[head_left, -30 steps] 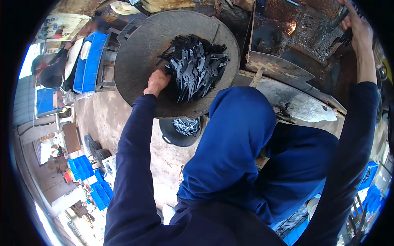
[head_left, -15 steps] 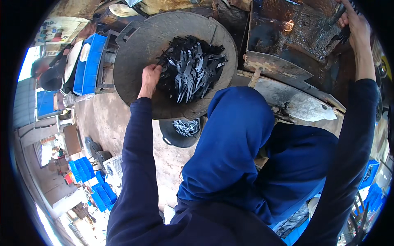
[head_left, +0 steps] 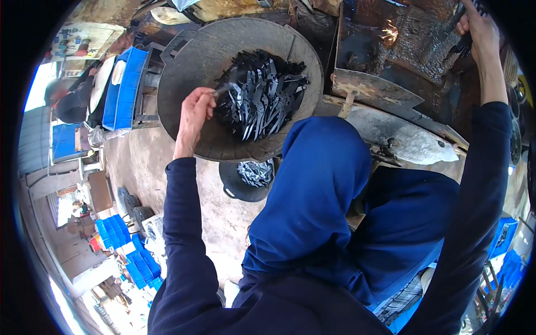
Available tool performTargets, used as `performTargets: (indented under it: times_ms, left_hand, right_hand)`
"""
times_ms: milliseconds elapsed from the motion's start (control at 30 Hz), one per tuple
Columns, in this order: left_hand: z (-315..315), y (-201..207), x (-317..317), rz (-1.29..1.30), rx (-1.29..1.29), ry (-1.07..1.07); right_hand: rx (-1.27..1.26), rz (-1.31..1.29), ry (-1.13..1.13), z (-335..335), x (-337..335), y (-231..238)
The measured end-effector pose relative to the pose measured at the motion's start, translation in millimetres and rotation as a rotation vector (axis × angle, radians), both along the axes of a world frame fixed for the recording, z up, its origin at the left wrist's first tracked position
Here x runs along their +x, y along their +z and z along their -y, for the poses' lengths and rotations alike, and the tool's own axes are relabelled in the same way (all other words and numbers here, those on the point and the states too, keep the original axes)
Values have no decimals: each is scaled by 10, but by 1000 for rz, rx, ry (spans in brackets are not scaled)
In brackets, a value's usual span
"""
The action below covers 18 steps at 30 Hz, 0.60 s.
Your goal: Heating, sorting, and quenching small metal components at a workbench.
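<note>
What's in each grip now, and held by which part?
Left grip: a slim, blurred metal piece, by one end. Right grip: something dark; which part can't be told.

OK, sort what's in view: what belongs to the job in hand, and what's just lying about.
In use, it seems:
- left hand, pinching a metal piece
- basin with dark pieces
- right hand, gripping a dark item over the wet tray

Lying about, probably:
- blue bin
- blue crates
- tub, though it holds metal pieces too
</note>
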<state>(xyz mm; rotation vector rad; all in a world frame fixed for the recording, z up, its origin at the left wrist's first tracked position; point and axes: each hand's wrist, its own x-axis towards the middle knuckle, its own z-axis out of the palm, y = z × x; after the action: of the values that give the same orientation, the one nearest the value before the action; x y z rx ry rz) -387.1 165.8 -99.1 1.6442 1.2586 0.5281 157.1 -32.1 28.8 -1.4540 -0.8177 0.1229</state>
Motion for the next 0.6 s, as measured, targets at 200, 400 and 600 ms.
performTargets:
  times_ms: [200, 400, 600]
  left_hand:
    - [124, -156, 46, -379, -3, -287]
    - [177, -237, 183, -470, 106, -412]
    - [228, -493, 421, -632, 317, -478]
  right_hand:
    - [-9, -54, 5, 4, 14, 9]
    - [-14, -46, 32, 11, 45, -6]
    - [-36, 4, 8, -1, 93, -29]
